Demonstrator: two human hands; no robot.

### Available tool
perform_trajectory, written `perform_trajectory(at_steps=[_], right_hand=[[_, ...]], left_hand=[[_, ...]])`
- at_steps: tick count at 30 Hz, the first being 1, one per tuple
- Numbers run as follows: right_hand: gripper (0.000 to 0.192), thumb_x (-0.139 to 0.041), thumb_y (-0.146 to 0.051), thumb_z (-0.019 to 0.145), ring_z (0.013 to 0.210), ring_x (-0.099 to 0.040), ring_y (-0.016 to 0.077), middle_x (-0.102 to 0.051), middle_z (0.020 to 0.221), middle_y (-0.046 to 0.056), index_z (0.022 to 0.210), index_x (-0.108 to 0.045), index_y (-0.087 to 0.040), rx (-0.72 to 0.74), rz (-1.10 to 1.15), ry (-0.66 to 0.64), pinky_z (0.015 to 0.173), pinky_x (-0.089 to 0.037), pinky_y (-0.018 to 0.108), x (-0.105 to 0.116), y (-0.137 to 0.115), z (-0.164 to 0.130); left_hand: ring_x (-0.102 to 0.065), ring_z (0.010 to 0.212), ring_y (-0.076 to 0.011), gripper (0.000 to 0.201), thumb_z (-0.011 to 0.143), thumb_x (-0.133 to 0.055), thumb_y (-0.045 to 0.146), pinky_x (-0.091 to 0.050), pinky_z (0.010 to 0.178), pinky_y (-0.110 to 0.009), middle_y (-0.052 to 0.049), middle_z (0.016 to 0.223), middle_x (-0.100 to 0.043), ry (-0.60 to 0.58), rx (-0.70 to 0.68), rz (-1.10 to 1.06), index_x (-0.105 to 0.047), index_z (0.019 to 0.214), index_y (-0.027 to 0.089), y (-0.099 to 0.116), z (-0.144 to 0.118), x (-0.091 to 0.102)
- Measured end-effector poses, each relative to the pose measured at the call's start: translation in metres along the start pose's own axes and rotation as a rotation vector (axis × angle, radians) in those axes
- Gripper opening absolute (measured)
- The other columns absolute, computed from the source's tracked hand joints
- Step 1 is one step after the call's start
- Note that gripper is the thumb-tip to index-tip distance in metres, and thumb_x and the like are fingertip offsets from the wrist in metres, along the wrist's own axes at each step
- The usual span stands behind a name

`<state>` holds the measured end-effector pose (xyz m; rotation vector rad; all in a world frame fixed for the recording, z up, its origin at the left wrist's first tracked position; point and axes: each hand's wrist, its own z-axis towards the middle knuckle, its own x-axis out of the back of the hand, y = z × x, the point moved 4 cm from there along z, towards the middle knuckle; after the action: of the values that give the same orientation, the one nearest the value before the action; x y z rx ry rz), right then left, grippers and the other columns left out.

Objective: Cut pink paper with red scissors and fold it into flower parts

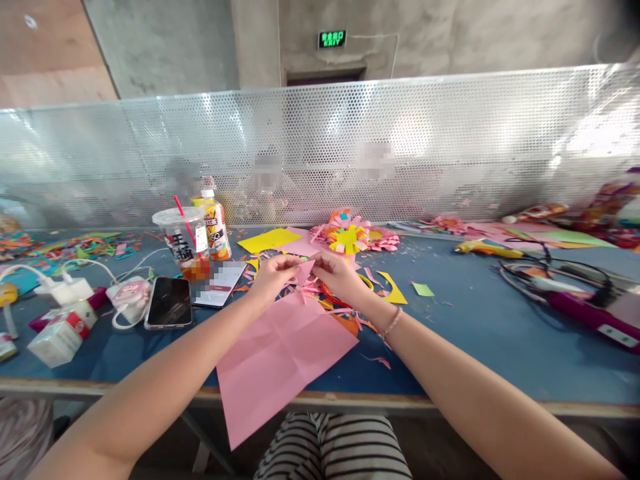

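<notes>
Between my two hands is a small folded piece of pink paper [305,272], pinched at its edges. My left hand [274,277] grips its left side with fingers pressed together. On the other side, my right hand [336,273] pinches the right edge. Below them lies a large creased pink sheet [285,360], one corner hanging over the table's front edge. Pink and orange paper scraps surround the hands, and something red and orange under my right hand is partly hidden. Just beyond sits a paper flower [349,238] with a yellow centre and pink fringe.
A plastic cup [175,237] with a red straw and a juice bottle [218,227] stand at the back left. Nearer are a black-screened phone [170,303], a second phone [223,283] and chargers. Cables and a purple power strip [590,317] lie right. A perforated metal screen [320,120] borders the table.
</notes>
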<state>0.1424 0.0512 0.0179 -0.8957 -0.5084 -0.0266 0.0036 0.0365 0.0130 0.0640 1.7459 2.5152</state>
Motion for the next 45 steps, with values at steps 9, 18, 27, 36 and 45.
perform_trajectory(at_steps=[9,18,27,36,45], right_hand=[[0.019,-0.041,-0.014,0.071,0.063,-0.058,0.0121,-0.059,0.07,0.002,0.088,-0.05,-0.016,-0.033,0.019,0.019,0.06,-0.048,0.026,0.001,0.003,0.0],[0.023,-0.046,-0.014,0.074,0.084,-0.055,0.0157,-0.059,0.09,0.007,0.089,-0.062,-0.019,0.241,-0.336,0.148,0.074,-0.046,0.029,0.012,-0.029,-0.007],[0.019,-0.05,-0.015,0.077,0.084,-0.057,0.0143,-0.061,0.09,0.005,0.083,-0.067,-0.022,0.414,-0.366,0.191,0.077,-0.046,0.029,0.015,-0.034,-0.009],[0.025,-0.046,-0.012,0.079,0.086,-0.056,0.0134,-0.06,0.093,0.005,0.088,-0.066,-0.024,0.502,-0.396,0.087,0.076,-0.048,0.029,0.014,-0.03,-0.009],[0.032,-0.041,-0.005,0.077,0.092,-0.056,0.014,-0.059,0.1,0.007,0.092,-0.064,-0.022,0.61,-0.505,-0.048,0.079,-0.049,0.029,0.016,-0.023,-0.01]], left_hand=[[-0.053,0.055,-0.0084,0.019,0.062,-0.063,0.026,-0.042,0.051,-0.019,-0.001,0.066,-0.06,-0.036,0.096,-0.056,-0.063,0.077,0.015,-0.001,-0.002,-0.004],[-0.052,0.049,-0.0071,0.018,0.057,-0.068,0.026,-0.044,0.053,-0.021,0.0,0.057,-0.057,0.016,0.1,-0.066,-0.063,0.069,0.013,0.0,-0.002,0.0],[-0.059,0.059,-0.0124,0.016,0.06,-0.066,0.02,-0.047,0.06,-0.025,-0.004,0.062,-0.062,-0.058,0.21,-0.314,-0.064,0.073,0.011,-0.007,-0.002,-0.002],[-0.059,0.059,-0.0109,0.011,0.06,-0.065,0.013,-0.048,0.06,-0.023,-0.005,0.064,-0.064,-0.014,0.274,-0.408,-0.064,0.07,0.011,-0.008,-0.001,-0.002],[-0.059,0.056,-0.0101,0.013,0.061,-0.065,0.015,-0.047,0.055,-0.021,-0.004,0.062,-0.063,-0.052,0.276,-0.402,-0.065,0.073,0.011,-0.008,-0.002,-0.003]])
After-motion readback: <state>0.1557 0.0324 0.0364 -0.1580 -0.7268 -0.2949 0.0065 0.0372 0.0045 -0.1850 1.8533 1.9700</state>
